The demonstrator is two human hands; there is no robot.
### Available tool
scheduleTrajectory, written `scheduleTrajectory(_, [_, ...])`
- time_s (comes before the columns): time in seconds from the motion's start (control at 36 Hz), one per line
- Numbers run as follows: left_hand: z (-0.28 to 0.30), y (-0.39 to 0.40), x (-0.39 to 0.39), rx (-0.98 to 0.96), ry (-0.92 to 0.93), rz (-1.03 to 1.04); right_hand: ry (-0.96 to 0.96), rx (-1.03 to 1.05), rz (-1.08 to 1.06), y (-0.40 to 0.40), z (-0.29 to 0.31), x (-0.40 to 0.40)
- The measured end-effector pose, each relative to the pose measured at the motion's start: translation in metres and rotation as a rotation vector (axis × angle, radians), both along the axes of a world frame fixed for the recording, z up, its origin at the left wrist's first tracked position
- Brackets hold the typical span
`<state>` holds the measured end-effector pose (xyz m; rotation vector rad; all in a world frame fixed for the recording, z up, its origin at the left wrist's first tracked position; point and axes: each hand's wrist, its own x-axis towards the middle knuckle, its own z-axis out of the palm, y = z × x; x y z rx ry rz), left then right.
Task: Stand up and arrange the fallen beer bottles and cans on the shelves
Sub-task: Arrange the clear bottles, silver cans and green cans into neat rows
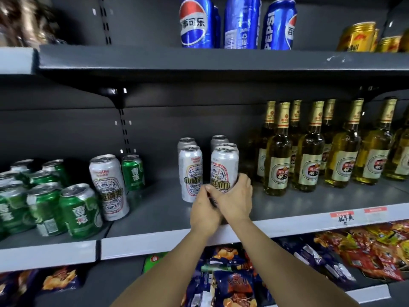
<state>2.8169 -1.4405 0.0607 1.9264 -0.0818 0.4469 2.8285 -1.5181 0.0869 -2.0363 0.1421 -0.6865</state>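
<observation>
- Head view: both my hands are wrapped around one tall silver can (224, 168) standing upright on the middle shelf (287, 220), near its front edge.
- My left hand (204, 210) curls around the can's lower left side, thumb and fingers closed on it near the base.
- My right hand (235, 199) grips the lower right side, fingers bent round the far side of the can, so I see mostly the back of the hand.
- The two hands touch each other in front of the can and hide its bottom; I cannot tell whether the base sits on the shelf.
- Just to the left stands a second silver can (190, 173), upright, with more silver cans lined up behind both.
- Further left, another silver can (109, 187) stands beside the green cans (44, 202), which are clustered at the left end of the shelf; one green can (132, 171) stands behind it.
- To the right, the beer bottles (309, 151) stand upright in rows, gold foil on their necks, near my right hand but not touching it.
- On the shelf above, blue Pepsi cans (239, 23) stand upright, with gold cans (363, 37) off to the right.
- Below, snack bags (232, 282) lie in a heap under my forearms.
</observation>
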Motion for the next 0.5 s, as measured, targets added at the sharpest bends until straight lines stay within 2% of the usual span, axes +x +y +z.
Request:
scheduleTrajectory(0.11, [0.008,0.050,-0.009,-0.005,0.004,0.057,0.077,0.071,0.117,0.041,0.002,-0.004])
scheduleTrajectory(0.31, [0.005,0.140,-0.007,-0.188,0.138,-0.103,0.256,0.250,0.498,0.097,-0.012,-0.009])
scheduleTrajectory(0.42, [-0.001,0.169,-0.011,-0.279,0.212,-0.204,0.256,0.230,0.459,0.122,-0.017,-0.015])
scheduleTrajectory(0.5, [0.002,0.175,-0.016,-0.279,0.192,-0.241,0.224,0.186,0.328,0.136,-0.013,-0.017])
